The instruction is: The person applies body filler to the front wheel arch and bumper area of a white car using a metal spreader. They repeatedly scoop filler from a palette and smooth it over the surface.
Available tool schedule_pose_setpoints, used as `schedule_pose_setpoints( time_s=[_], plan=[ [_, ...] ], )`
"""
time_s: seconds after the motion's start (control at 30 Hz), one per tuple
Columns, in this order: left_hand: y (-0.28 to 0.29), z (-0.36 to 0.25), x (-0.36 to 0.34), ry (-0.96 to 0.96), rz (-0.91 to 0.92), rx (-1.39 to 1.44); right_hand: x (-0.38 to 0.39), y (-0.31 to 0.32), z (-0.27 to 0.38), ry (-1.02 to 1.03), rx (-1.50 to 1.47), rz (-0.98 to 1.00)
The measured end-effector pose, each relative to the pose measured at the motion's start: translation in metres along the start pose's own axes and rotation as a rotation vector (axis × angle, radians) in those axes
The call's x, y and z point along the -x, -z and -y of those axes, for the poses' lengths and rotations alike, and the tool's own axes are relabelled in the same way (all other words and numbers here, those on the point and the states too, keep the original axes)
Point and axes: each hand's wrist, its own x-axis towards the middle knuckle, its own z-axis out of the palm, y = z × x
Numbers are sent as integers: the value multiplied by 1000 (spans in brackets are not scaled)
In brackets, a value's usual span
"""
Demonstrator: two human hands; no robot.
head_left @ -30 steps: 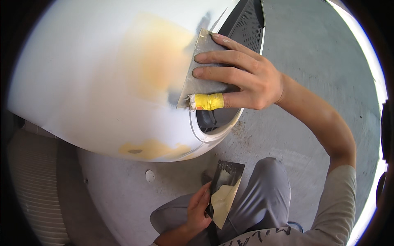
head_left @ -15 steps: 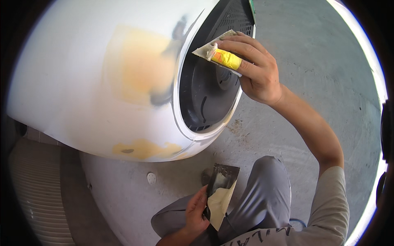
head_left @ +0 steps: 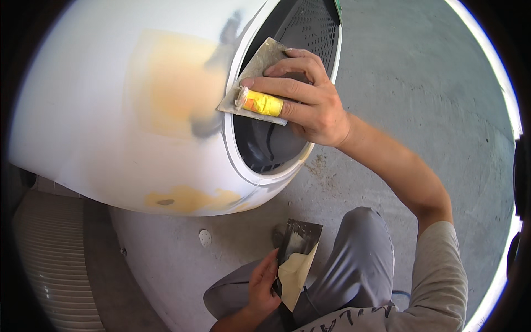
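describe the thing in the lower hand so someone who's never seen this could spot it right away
Start at the big white curved body panel filling the upper left, then drop to the grey concrete floor below it, beside the person's grey-trousered knee. There the left hand holds a flat, dark metal putty knife. Unlike the sanding sheet up top, its blade carries a smear of pale cream filler.

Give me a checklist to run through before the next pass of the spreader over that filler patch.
1. Right hand has a firm hold of the spreader, fingers flat on it: ok.
2. Spreader edge lies against the white body panel at the rim of the opening: ok.
3. Yellow filler patch in plain view and in reach: ok.
4. Left hand holds the mixing board, with filler on it: ok.
5. Filler on the spreader's working face: cannot tell, it faces the panel.
6. Lower filler patch smoothed: not ok, it looks rough, with a dark spot.
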Motion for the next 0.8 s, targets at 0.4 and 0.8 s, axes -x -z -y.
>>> schedule_pose_setpoints(
  time_s=[0.4, 0.8],
  plan=[
    [-3, 0, -4, 22, -26, -118, -85, 50, -32, 48, 223, 25],
    [-6, 1, -8, -50, 47, 18, -83, 86, -40, 34, 153, 355]
  ],
)
